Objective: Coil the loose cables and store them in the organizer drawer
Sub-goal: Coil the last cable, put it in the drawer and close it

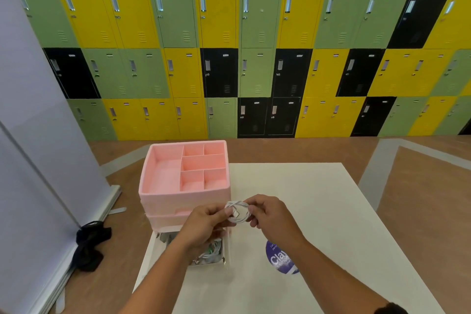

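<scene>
A small white cable coil [238, 212] is held in the air between both hands, just in front of the pink organizer [163, 186]. My left hand [206, 222] pinches its left side and my right hand [267, 214] pinches its right side. The organizer stands at the table's left edge with an open compartment tray on top. Below my left forearm the bottom drawer [226, 255] is pulled out, with several white cables [212, 252] lying inside, partly hidden by the arm.
A round purple sticker [279, 260] lies on the white table [318, 206] under my right forearm. A black cloth [89, 245] is on the floor at the left beside a grey partition. Coloured lockers fill the back wall.
</scene>
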### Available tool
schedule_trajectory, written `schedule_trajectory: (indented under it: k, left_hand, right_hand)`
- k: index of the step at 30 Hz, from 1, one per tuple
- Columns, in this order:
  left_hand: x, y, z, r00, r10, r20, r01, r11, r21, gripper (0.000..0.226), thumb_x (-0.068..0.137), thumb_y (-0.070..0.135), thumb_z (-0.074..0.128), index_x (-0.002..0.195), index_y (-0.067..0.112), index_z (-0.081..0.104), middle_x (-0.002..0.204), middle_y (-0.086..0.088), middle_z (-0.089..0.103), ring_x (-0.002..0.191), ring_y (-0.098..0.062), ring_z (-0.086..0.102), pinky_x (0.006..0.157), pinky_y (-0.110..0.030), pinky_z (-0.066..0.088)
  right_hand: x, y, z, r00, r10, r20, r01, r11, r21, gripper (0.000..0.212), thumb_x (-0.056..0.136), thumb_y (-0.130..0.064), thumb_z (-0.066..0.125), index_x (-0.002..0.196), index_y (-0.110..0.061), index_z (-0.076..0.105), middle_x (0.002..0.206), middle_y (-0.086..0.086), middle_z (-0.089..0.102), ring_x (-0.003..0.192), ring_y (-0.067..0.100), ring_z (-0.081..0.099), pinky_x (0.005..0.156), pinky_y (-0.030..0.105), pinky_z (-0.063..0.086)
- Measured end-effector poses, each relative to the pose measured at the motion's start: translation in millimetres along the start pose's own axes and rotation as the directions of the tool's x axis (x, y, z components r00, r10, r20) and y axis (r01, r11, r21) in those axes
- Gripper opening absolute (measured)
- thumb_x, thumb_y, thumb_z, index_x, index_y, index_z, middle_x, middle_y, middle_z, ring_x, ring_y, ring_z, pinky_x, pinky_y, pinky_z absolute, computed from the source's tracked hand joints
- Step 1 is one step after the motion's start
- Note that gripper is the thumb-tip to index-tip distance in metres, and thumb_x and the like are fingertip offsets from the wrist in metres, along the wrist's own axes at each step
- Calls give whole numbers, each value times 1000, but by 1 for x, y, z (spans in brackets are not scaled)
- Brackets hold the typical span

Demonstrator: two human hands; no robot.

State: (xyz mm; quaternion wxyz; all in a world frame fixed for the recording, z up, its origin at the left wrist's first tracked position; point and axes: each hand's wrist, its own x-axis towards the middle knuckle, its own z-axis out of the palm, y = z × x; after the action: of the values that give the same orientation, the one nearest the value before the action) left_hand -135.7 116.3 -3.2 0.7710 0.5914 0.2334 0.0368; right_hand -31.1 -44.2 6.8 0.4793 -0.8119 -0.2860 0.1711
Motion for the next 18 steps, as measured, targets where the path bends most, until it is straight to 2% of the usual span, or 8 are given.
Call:
schedule_trajectory:
  k: [3, 6, 9, 11, 13, 15, 18]
  left_hand:
    - [-5, -17, -22, 995, -85, 56, 85, 996, 1, 22, 96, 21, 64, 109, 8, 76, 97, -19, 73, 78, -21, 63, 60, -29, 41]
    - [-12, -41, -42, 979, -176, 103, 185, 980, -75, 27, 98, 22, 61, 114, 2, 70, 85, -11, 60, 66, -16, 52, 54, -26, 36]
    - [-21, -58, -55, 956, -280, 89, 292, 932, -213, 17, 99, 19, 56, 107, 8, 67, 84, -6, 61, 59, -14, 48, 50, -23, 30]
    - [-24, -69, -62, 944, -321, 71, 329, 909, -258, 16, 99, 20, 56, 104, 9, 66, 82, -6, 61, 58, -15, 44, 49, -24, 27]
    - [-26, -79, -72, 952, -304, 26, 304, 941, -148, 19, 98, 25, 61, 105, 9, 70, 82, -5, 62, 58, -13, 43, 49, -23, 28]
    - [-29, -86, -82, 969, -242, -52, 245, 967, 62, 25, 94, 24, 69, 104, 2, 68, 79, -3, 59, 59, -10, 44, 50, -23, 31]
    - [-31, -90, -100, 979, -124, -160, 173, 921, 349, 22, 86, 20, 74, 82, 1, 63, 65, -1, 49, 56, -11, 41, 51, -24, 32]
  right_hand:
    - [-3, 8, 20, 997, 44, 58, -45, 999, 10, 24, 98, -7, 54, 99, -17, 76, 73, 1, 73, 57, 6, 62, 58, 15, 48]
    - [-7, 19, 43, 989, 80, 128, -78, 997, -15, 22, 96, -7, 57, 94, -18, 76, 69, -5, 71, 57, 3, 60, 60, 19, 49]
    - [-11, 26, 68, 979, 107, 171, -85, 988, -128, 16, 94, -14, 62, 95, -20, 77, 75, -11, 67, 62, -1, 56, 60, 10, 43]
    - [-15, 31, 84, 972, 127, 197, -96, 982, -162, 13, 94, -17, 64, 94, -21, 76, 76, -11, 64, 62, -2, 54, 58, 10, 41]
    - [-16, 33, 101, 966, 132, 221, -91, 978, -187, 12, 93, -19, 63, 92, -24, 73, 79, -10, 65, 69, 3, 57, 65, 17, 44]
    - [-15, 33, 112, 965, 132, 228, -81, 972, -221, 13, 94, -20, 63, 88, -30, 69, 82, -13, 63, 77, 6, 58, 68, 18, 44]
    - [-11, 37, 128, 971, 105, 215, -42, 959, -281, 10, 95, -22, 65, 94, -26, 73, 87, -14, 52, 80, 6, 55, 72, 18, 44]
